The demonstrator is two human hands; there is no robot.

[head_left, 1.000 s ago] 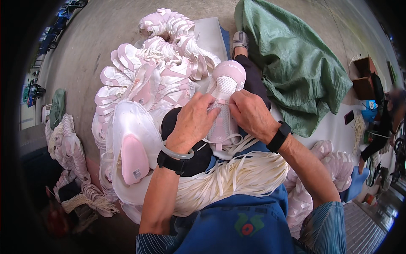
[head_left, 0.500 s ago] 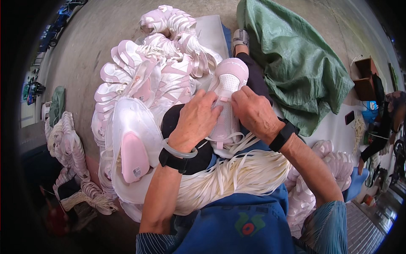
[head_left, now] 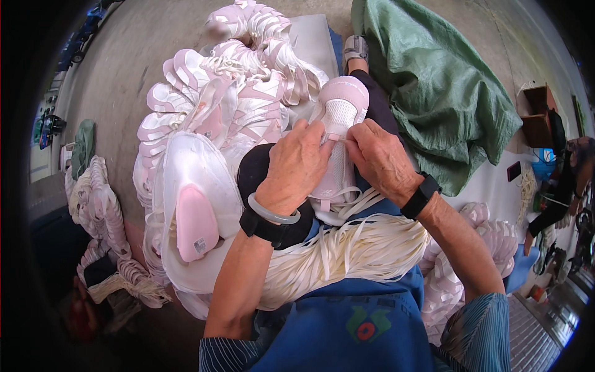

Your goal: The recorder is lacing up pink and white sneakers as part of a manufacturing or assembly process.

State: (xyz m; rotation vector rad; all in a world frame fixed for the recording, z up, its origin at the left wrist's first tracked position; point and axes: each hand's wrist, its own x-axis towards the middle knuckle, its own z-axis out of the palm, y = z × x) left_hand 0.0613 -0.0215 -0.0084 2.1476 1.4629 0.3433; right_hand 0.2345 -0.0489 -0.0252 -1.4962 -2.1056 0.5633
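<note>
A pink and white shoe upper (head_left: 344, 96) lies across my lap, its rounded toe pointing away from me. My left hand (head_left: 294, 166) is closed on the left edge of its lacing opening, thumb and fingers pinched. On the opposite edge my right hand (head_left: 382, 160) pinches too; a lace may be between its fingertips, but they hide it. The mesh tongue shows between the hands. A white lace (head_left: 358, 202) loops near the heel end. Over my thighs, close to the blue apron (head_left: 347, 316), rests a thick bundle of cream-white laces (head_left: 347, 257).
Stacked pink and white shoe uppers (head_left: 248, 99) fill the left side, with a pink padded piece (head_left: 196, 223) nearer me. A green sheet (head_left: 434, 93) spreads at the right. More uppers (head_left: 102, 217) sit far left. A phone (head_left: 513, 172) and another person's arm (head_left: 548, 211) are far right.
Both hands have shifted slightly and come closer together over the lacing opening. The upper appears a little lower at its toe tip relative to my hands; my view has moved slightly.
</note>
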